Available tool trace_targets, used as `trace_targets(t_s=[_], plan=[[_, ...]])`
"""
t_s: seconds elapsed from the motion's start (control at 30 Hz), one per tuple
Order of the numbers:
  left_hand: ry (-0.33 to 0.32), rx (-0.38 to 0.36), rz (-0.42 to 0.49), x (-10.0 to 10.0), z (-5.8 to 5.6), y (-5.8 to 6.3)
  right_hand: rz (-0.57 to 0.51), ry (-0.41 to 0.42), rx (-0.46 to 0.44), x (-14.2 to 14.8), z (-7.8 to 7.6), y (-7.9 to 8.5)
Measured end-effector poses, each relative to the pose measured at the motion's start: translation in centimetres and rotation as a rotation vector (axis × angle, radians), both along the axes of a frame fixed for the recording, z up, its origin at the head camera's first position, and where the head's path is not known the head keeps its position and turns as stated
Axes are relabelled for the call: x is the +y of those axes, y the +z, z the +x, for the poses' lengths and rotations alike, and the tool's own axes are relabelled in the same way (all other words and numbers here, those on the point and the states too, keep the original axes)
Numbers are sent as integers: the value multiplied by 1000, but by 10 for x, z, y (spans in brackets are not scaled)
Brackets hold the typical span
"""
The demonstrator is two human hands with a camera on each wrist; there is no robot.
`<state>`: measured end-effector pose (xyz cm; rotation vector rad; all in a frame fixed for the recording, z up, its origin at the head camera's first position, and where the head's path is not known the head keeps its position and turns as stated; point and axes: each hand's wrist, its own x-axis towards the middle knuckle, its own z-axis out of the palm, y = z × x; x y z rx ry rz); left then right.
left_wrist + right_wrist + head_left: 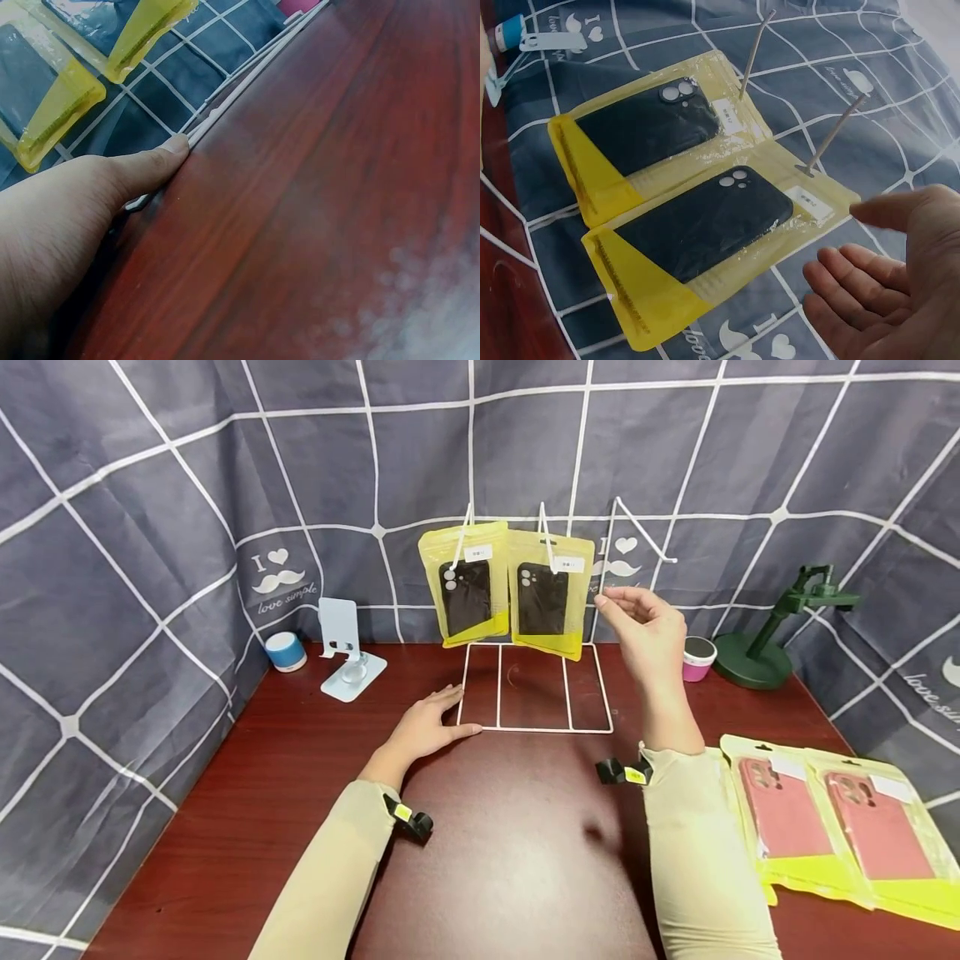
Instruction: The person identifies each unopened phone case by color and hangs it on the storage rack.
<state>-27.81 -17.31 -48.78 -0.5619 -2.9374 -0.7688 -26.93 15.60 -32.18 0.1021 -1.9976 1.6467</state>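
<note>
A white wire display rack point(555, 729) stands on the table with three hooks. Two yellow-edged pouches hang from its left and middle hooks, the left pouch point(465, 583) and the middle pouch point(550, 596), each with a black phone case inside. My left hand point(423, 725) rests at the rack base's front left corner, thumb along the front bar point(201, 133), fingers spread on the left side. Beside the right upright, under the bare right hook point(647, 531), is my right hand point(651, 631). Its thumb and loosely bent fingers stand apart in the right wrist view, holding nothing.
Pouches with pink phone cases point(787, 810) lie at the table's right. A light-blue phone stand point(341, 631) and a blue-and-white round object point(286, 652) are back left. At back right stand a pink round container point(699, 658) and a dark green stand point(753, 660). Grid-patterned cloth hangs behind.
</note>
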Motion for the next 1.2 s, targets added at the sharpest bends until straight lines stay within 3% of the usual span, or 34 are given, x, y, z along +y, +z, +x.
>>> trace_targets(t_s=[0.4,0.6,0.97,1.1,1.2], plan=[[-7,0,-5,0,-1,0,155,132,-102,36,22,-11],[-2,-7,-2,0,0,0,251,130,-148,58,33,-20],[-3,10,-4,-3,0,-5,465,136,-239,86,41,-53],[2,10,-1,-2,0,-4,532,204,-259,98,41,-58],[0,4,-3,-1,-1,-4,638,320,-275,113,41,-62]])
